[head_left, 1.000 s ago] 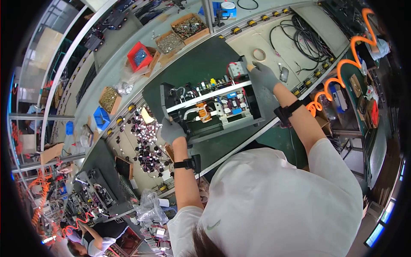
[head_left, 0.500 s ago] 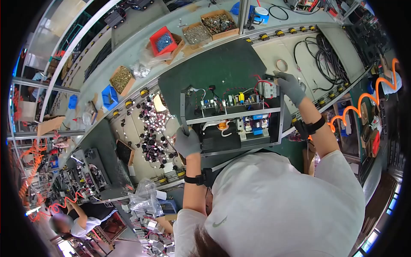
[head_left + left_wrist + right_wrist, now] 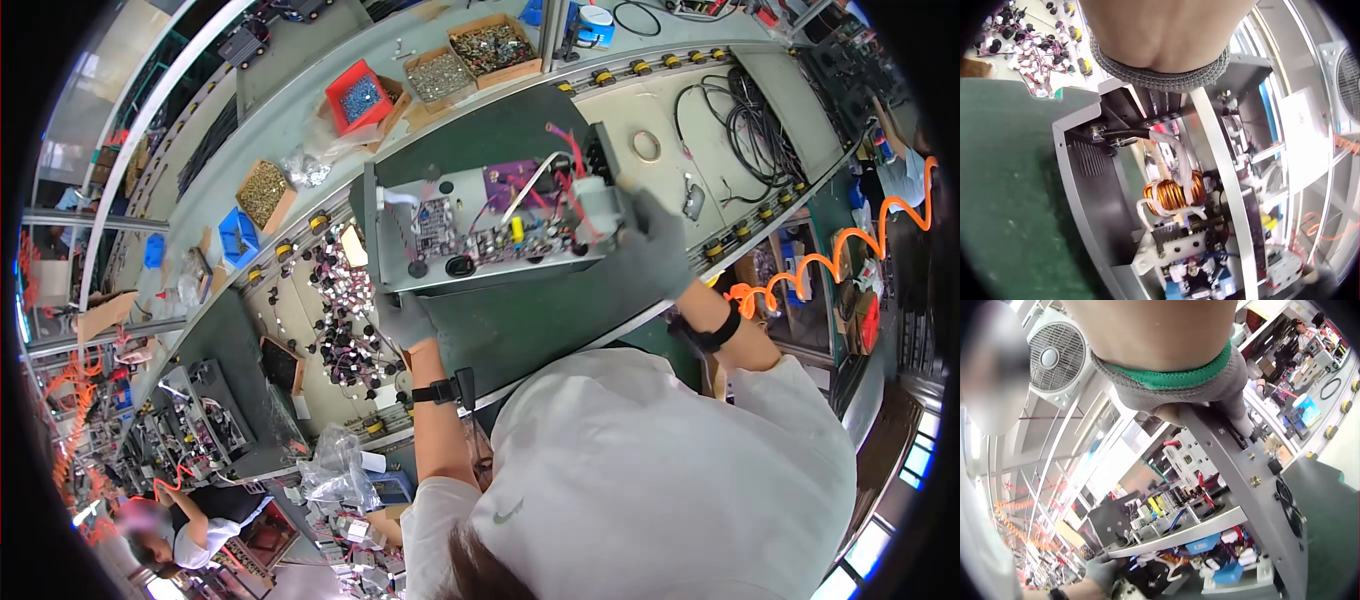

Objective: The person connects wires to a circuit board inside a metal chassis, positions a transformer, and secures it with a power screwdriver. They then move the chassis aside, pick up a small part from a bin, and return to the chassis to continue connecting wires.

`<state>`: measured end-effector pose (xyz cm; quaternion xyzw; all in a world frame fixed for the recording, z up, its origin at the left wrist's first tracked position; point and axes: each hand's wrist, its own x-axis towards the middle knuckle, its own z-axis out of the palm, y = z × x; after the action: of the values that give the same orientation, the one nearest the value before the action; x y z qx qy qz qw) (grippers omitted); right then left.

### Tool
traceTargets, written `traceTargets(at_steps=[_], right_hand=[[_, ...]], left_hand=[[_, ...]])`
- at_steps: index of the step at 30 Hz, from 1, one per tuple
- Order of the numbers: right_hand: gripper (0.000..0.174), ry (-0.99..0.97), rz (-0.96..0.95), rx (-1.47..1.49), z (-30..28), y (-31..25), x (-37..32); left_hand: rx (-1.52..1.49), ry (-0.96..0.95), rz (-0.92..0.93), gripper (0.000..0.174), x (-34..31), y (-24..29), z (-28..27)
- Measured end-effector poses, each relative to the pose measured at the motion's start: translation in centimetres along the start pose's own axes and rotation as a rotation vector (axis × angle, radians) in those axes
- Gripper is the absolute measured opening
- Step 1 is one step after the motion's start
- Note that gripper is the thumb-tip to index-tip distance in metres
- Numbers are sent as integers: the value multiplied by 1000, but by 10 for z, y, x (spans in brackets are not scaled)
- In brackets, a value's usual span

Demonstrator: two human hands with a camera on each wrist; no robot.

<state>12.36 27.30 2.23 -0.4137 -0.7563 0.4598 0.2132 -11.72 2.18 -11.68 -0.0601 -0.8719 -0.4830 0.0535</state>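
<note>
Both hands, in grey gloves, hold an open metal chassis [image 3: 480, 262] packed with electronics, tilted up over a dark green mat [image 3: 500, 315]. My left hand [image 3: 405, 322] grips its left end at the lower corner. On the opposite end, my right hand [image 3: 650, 250] grips the end panel [image 3: 1244, 487], thumb and fingers either side of its edge in the right wrist view. A circuit board [image 3: 435, 230] and a grey breaker-like block [image 3: 597, 208] face the head camera. In the left wrist view, a copper-wound coil [image 3: 1172, 194] sits in the other compartment.
Small wired connectors [image 3: 345, 320] are heaped left of the mat. Beyond it stand a red bin [image 3: 357, 97], a blue bin [image 3: 238, 237] and cartons of small parts [image 3: 490, 48]. Rightward lie a tape roll [image 3: 645, 147] and black cable [image 3: 755, 115]. An orange coiled hose [image 3: 840, 255] hangs at right.
The chassis has rolled between both hands, turning its coil compartment out of the head view and its circuit board side up. My right hand has swung lower around its end.
</note>
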Motion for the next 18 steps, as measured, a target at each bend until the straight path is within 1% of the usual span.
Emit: traceTargets(at_steps=[1,2,3,4,6,8,10,11,12,13,14,15,16,17,18], right_hand=[[55,7,1,-3,5,0,-14],[56,24,-194,-251,10,1,-29],[57,39,-385,-498,13,1,-38],[57,46,-377,-499,14,2,-41],[62,-61,-260,-334,14,2,-46],[62,-41,-248,-363,16,2,-44],[62,0,-225,-396,17,5,-41],[62,0,-248,-443,17,11,-39],[61,10,-265,-498,15,17,-38],[60,82,-318,-514,15,20,-37],[60,65,-222,-433,12,14,-39],[60,80,-185,-410,9,16,-39],[60,104,-209,-400,3,17,-36],[60,126,-258,-415,-2,32,-30],[59,124,-239,-463,-10,39,-26]], left_hand=[[-18,54,65,39,-2,-3,3],[40,35,9,45,-7,-7,2],[70,2,-9,46,-11,-2,-3],[100,-31,-25,47,-12,2,-6],[116,-34,-12,49,-15,6,-2],[124,-30,8,51,-16,7,3],[43,52,-63,54,-21,16,12],[126,31,-148,56,-25,21,13],[129,5,-112,62,-24,-5,22],[248,6,-87,74,-25,-10,26],[191,87,-49,75,-28,-31,38],[161,68,-40,71,-33,-25,40],[124,9,15,69,-28,-67,56],[304,0,87,69,-30,-74,64],[44,-1,63,69,-43,-29,62]])
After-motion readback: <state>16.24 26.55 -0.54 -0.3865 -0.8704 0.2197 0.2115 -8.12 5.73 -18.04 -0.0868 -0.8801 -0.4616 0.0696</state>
